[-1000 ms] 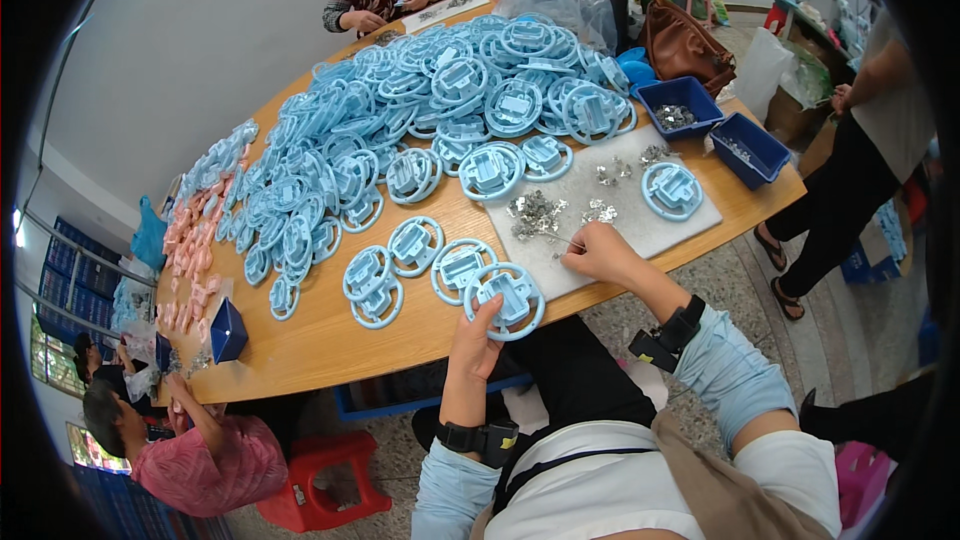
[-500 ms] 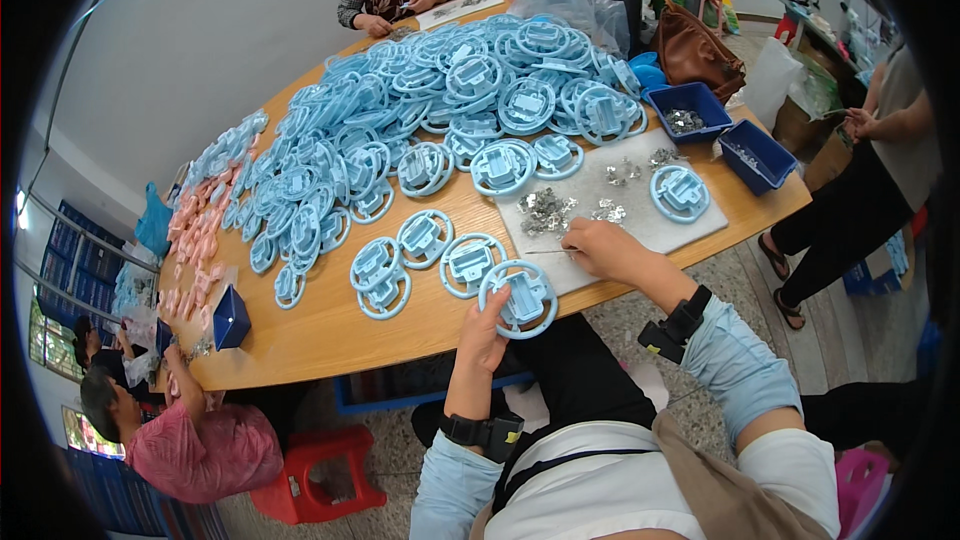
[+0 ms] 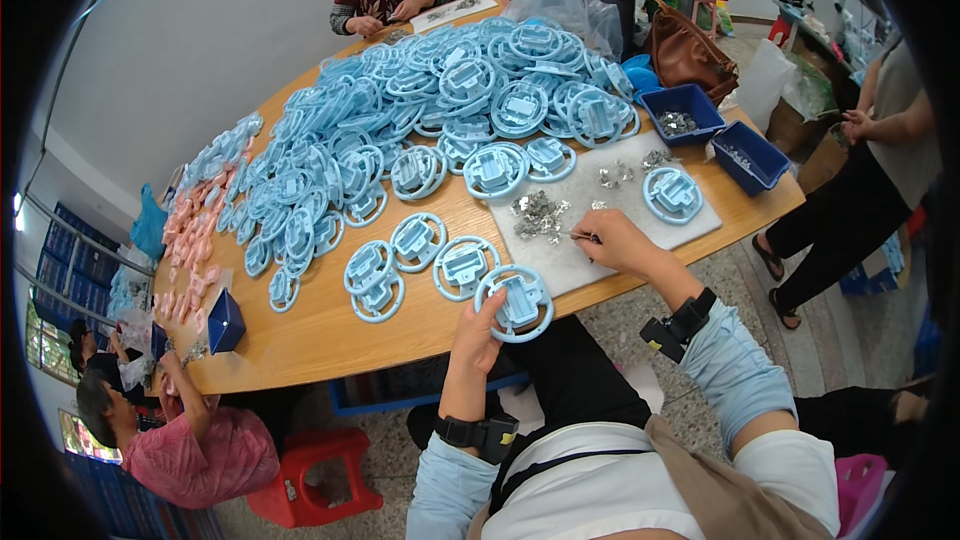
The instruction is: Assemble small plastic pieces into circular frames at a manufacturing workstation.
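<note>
My left hand (image 3: pixel 476 338) grips the rim of a light-blue plastic toy steering wheel (image 3: pixel 518 308), held over the table's front edge with its recessed side up. My right hand (image 3: pixel 618 240) is closed on a thin pointed tool (image 3: pixel 586 237), which looks like tweezers. Its tip is by a heap of small silvery metal pieces (image 3: pixel 540 214) on a pale board (image 3: pixel 690 235). Another blue wheel (image 3: pixel 672 195) lies on that board, to the right. Several more wheels (image 3: pixel 466 267) lie left of the held one.
A large pile of blue wheels (image 3: pixel 345 105) covers the table's (image 3: pixel 290 345) middle. Two dark-blue bins (image 3: pixel 752 162) with small parts stand at the right edge. Pink plastic parts (image 3: pixel 192 225) lie at far left. Co-workers sit at the left and far side; another person stands at right.
My right hand has shifted slightly right and up, and the thin tool now shows less of its length. The view has moved a little. My left hand keeps its hold on the wheel.
</note>
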`<state>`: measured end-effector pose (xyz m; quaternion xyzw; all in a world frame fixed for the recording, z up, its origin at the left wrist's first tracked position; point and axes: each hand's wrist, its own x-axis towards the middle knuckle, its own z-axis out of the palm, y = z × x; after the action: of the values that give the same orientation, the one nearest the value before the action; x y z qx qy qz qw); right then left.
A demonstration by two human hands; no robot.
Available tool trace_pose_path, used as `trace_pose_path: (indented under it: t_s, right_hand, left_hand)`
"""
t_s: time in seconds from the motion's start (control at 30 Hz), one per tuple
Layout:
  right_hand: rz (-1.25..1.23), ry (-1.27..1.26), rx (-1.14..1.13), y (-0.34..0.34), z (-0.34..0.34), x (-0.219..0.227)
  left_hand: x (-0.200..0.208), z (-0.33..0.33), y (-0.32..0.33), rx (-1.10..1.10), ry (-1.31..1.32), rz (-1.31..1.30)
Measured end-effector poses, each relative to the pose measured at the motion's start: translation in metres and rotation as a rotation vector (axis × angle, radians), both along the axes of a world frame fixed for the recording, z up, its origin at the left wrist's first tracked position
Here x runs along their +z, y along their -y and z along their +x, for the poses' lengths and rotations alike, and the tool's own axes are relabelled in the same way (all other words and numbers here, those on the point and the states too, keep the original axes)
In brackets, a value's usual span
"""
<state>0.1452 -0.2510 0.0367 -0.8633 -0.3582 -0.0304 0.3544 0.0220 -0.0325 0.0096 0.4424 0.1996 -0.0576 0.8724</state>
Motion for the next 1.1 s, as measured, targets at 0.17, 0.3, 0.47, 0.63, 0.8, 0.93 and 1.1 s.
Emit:
trace_pose_path:
  t_s: [0.17,0.3,0.47,0.63,0.8,0.93,1.1]
  right_hand:
    - [0.027,0.007,-0.049,-0.002,-0.002,-0.002]
    - [0.022,0.043,-0.078,-0.017,0.001,-0.009]
    - [0.018,0.041,-0.086,-0.027,0.003,-0.009]
    - [0.006,0.127,-0.059,-0.027,0.002,-0.013]
    - [0.299,0.188,0.054,-0.037,-0.015,-0.012]
    - [0.431,0.137,0.136,-0.060,-0.038,-0.010]
    - [0.425,0.088,0.165,-0.069,-0.043,-0.016]
  left_hand:
    - [-0.002,0.000,-0.003,-0.019,0.011,-0.011]
    - [0.001,0.000,-0.003,-0.036,0.002,-0.005]
    - [0.003,-0.002,0.002,-0.003,0.007,-0.007]
    - [-0.003,0.000,-0.001,0.014,0.025,-0.029]
    - [0.004,0.003,0.000,0.016,0.012,-0.048]
    - [-0.002,0.004,-0.004,-0.017,0.043,-0.050]
    - [-0.002,0.005,-0.003,0.009,0.032,-0.074]
